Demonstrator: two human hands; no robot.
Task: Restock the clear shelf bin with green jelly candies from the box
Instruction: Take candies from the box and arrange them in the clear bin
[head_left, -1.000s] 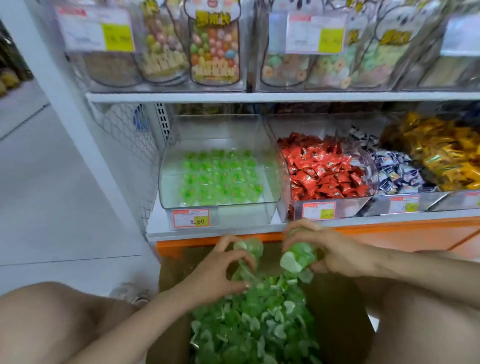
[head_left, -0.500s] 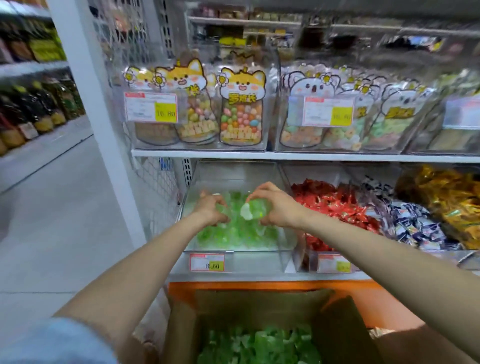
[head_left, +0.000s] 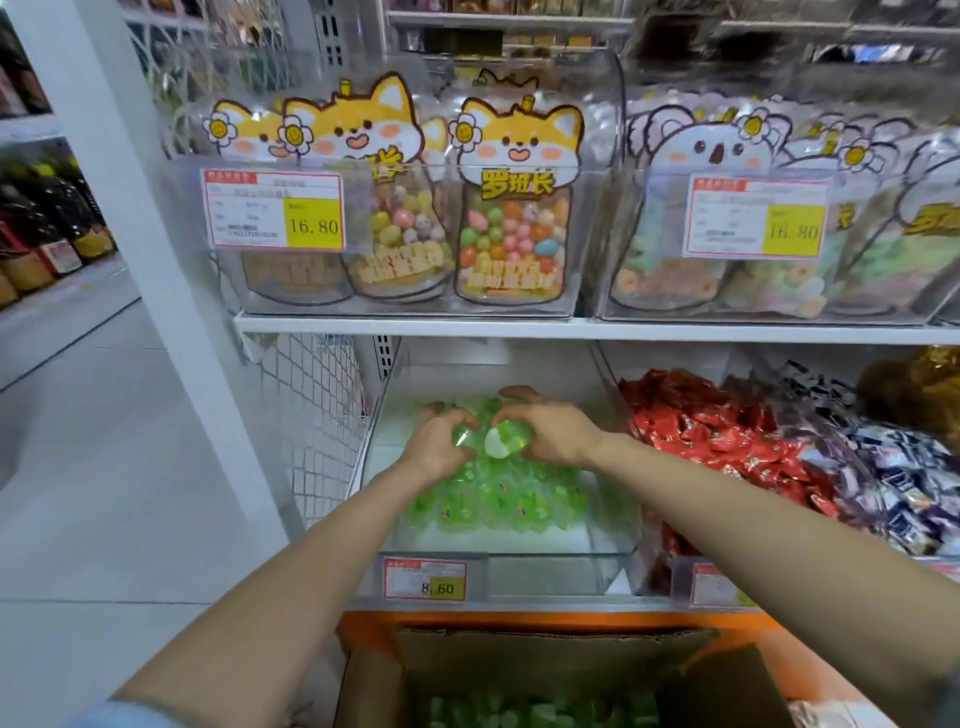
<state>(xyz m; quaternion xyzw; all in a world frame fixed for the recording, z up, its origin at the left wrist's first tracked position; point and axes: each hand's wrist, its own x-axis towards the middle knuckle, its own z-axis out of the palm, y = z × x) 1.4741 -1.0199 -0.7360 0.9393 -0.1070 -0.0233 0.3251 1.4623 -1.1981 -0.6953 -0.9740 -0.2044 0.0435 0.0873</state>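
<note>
Candies (head_left: 500, 441) seemingly gripped between left hand (head_left: 436, 449), right hand (head_left: 558, 434).

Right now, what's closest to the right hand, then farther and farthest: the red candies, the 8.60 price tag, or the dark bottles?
1. Red candies, next bin, right of the right hand.
2. 8.60 price tag, bin front, lower left.
3. Dark bottles, far left, across the aisle.

— Lower shelf (head_left: 519, 604), left end?
— The clear shelf bin (head_left: 545, 574) stands there, front wall at the front edge. A bin of red sweets (head_left: 653, 564) stands just beside it, rightward.
— Upper shelf (head_left: 519, 328)?
— Cat-pouch bin (head_left: 589, 270) and koala-pouch bin (head_left: 636, 296), side by side.
</note>
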